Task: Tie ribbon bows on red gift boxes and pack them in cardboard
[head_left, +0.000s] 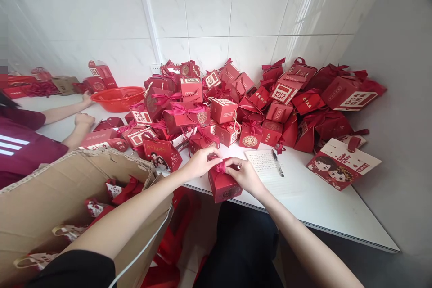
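At the table's front edge sits a small dark red gift box point(225, 185) with a gold pattern on its front. A red ribbon point(221, 167) is gathered on top of it. My left hand point(203, 162) comes in from the left, its fingers pinched on the ribbon. From the right, my right hand point(243, 173) pinches the same ribbon between thumb and fingers. The fingertips of both hands nearly meet above the box. Just behind lie a ribboned red box point(203, 141) and a box with cartoon figures point(161, 155).
A big heap of red gift boxes point(224, 110) lines the wall. Right of my hands are a handwritten sheet point(266, 166) and a pen point(278, 163). A cardboard carton point(40, 184) holding boxes stands left. Beyond it, a person's hand point(84, 119) rests near a red basin point(118, 99).
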`<state>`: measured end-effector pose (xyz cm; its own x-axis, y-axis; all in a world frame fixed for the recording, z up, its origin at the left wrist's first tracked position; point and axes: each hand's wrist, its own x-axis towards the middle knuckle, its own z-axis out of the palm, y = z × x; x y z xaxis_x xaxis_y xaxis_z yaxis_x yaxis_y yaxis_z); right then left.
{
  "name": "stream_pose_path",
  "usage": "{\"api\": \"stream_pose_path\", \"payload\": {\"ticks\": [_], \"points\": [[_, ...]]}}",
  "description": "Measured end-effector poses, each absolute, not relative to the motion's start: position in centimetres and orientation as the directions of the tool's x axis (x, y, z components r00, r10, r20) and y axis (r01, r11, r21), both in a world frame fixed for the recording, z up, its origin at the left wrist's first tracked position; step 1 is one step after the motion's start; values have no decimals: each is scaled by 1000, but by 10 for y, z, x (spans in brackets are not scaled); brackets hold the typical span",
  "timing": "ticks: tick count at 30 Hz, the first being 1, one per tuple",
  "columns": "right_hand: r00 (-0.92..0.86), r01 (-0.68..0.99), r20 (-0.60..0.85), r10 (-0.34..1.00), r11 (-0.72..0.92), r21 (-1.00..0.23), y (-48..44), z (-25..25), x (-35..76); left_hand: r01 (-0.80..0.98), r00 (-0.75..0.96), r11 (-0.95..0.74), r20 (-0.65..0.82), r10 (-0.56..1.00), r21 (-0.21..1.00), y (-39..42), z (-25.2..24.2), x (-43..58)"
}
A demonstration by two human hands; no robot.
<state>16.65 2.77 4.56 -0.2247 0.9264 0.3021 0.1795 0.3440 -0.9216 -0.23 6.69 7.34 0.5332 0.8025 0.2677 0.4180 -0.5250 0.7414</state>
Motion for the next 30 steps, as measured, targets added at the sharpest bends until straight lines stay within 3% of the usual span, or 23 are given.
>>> {"api": "stream_pose_path", "payload": {"ticks": [5, 9, 15, 20, 25, 30], "points": [[-65, 14, 307, 949, 308, -951, 28, 37, 162, 446, 580, -578, 271, 768, 684, 62, 64, -3], [17, 70, 345, 938, 343, -937, 26, 36, 160, 473, 603, -622, 286, 745, 624, 51, 70, -2], [93, 162, 373, 923, 355, -921, 21, 41, 156, 605, 493, -552, 275, 826, 573, 43, 71, 4], [114, 191, 358, 927, 333, -923, 18, 41, 153, 572, 421, -453, 229, 878, 684, 41, 68, 7], [144, 217, 361, 922, 326, -920, 18, 37, 151, 385, 384, -337, 182, 905, 859, 41, 64, 7], [92, 268, 406, 909, 370, -890, 15, 41, 159, 363, 413, -351, 189, 891, 863, 41, 62, 7]]}}
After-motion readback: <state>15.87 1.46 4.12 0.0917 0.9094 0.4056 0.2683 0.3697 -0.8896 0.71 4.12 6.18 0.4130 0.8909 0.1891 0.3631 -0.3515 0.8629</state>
